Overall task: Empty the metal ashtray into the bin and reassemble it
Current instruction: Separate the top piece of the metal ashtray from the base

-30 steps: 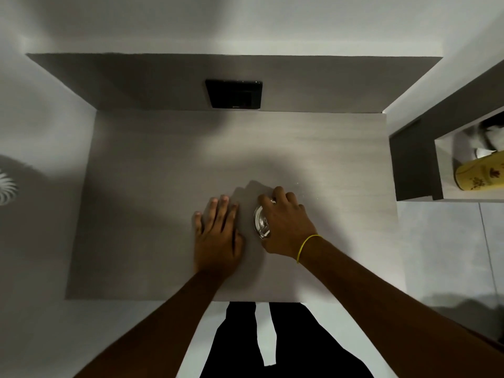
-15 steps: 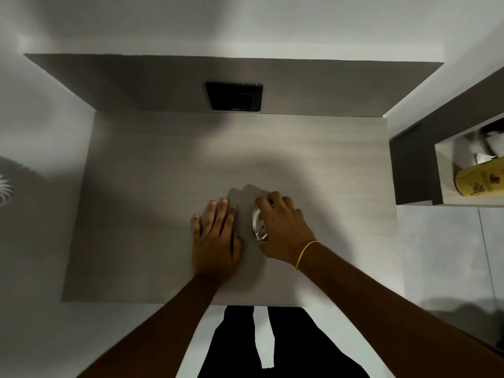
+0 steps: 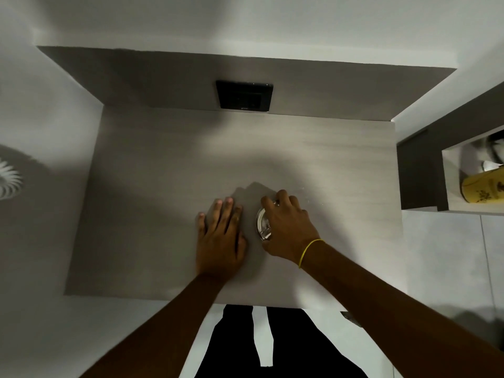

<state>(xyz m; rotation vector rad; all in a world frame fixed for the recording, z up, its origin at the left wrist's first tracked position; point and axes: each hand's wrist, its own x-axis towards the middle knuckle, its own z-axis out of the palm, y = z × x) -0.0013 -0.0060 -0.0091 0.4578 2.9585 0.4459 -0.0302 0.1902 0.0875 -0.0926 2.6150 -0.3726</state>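
Observation:
A small round shiny metal ashtray (image 3: 262, 224) sits on the grey table (image 3: 163, 186), near its front middle. My right hand (image 3: 289, 227), with a yellow band on the wrist, is curled over the ashtray from above and grips it; most of the ashtray is hidden under the fingers. My left hand (image 3: 220, 236) lies flat, palm down, on the table just left of the ashtray, fingers together, holding nothing. No bin is in sight.
A black square panel (image 3: 244, 95) is set in the back wall above the table. To the right stands a shelf unit (image 3: 420, 175) with a yellow patterned tin (image 3: 482, 190) lying in it. White walls close in on the left and behind.
Both hands have stayed in place on the table. My right hand's fingers have shifted slightly around the ashtray. The view has drifted a little.

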